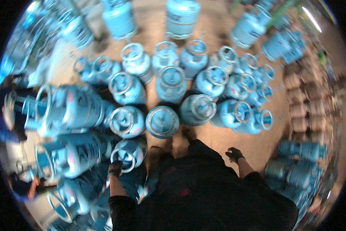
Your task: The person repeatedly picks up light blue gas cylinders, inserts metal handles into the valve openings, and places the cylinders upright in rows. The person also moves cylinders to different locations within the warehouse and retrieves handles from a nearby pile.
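My left hand, in a dark glove, is closed on the round top collar of a light blue gas cylinder that tilts beside my left leg. My right hand, gloved too, hangs out to the right above the floor. Its fingers are loosely bent and apart, with nothing in them. Straight in front of my feet stands another blue gas cylinder, touched by neither hand. One more upright cylinder is just beyond the one I hold.
Several upright blue cylinders stand in loose rows ahead. At left, cylinders lie on their sides in a stack, with a co-worker's arm beyond. Brown cylinders and blue cylinders are stacked at right. Brown floor shows between.
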`<state>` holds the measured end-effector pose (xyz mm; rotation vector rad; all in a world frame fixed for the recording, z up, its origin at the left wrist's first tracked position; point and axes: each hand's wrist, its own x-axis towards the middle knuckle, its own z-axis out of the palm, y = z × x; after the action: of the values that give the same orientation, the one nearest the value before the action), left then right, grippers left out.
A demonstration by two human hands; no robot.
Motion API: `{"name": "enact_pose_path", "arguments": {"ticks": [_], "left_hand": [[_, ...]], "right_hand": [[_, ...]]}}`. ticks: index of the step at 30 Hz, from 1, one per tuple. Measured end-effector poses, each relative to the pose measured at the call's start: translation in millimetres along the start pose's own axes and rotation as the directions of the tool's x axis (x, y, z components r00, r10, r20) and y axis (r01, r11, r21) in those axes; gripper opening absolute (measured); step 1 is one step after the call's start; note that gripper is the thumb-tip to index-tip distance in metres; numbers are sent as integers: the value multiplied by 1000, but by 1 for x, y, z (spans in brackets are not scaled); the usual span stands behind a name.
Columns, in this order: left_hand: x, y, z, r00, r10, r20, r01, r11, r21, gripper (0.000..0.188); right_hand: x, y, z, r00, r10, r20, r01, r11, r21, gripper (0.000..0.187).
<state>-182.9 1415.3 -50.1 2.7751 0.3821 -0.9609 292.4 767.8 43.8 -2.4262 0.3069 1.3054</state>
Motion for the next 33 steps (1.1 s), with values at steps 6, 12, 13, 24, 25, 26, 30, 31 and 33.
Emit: {"name": "enact_pose_path", "arguments": {"ticks": [6,12,13,24,25,26,30,31,33], "left_hand": [[14,192,1,922,-365,128,310,497,-811,29],[70,355,89,943,-272,-191,121,816,-565,33],[86,378,94,963,-269,-6,214,782,-586,34],[115,584,91,988,-89,-127,61,976,-207,39],[117,600,96,988,-103,-116,74,970,-231,38],[111,612,101,988,-121,-98,91,960,-266,39],[77,656,103,988,-4,-151,-15,992,-122,34],[74,661,97,992,75,-105,-72,997,26,30],[83,676,85,984,-136,-118,92,943,-319,30]], "right_hand": [[88,9,-57,986,-140,88,132,987,92,44],[157,39,-156,971,-137,194,153,986,-68,48],[162,48,-176,968,-165,189,184,979,-91,48],[145,304,-235,993,-56,100,32,975,219,42],[137,340,-238,994,-22,110,9,992,124,44],[129,377,-245,985,-30,168,46,995,-88,52],[118,513,-289,982,-183,54,191,929,-317,56],[114,543,-300,994,-106,-4,105,991,-87,51],[119,589,-329,988,72,-136,-53,989,135,36]]}}
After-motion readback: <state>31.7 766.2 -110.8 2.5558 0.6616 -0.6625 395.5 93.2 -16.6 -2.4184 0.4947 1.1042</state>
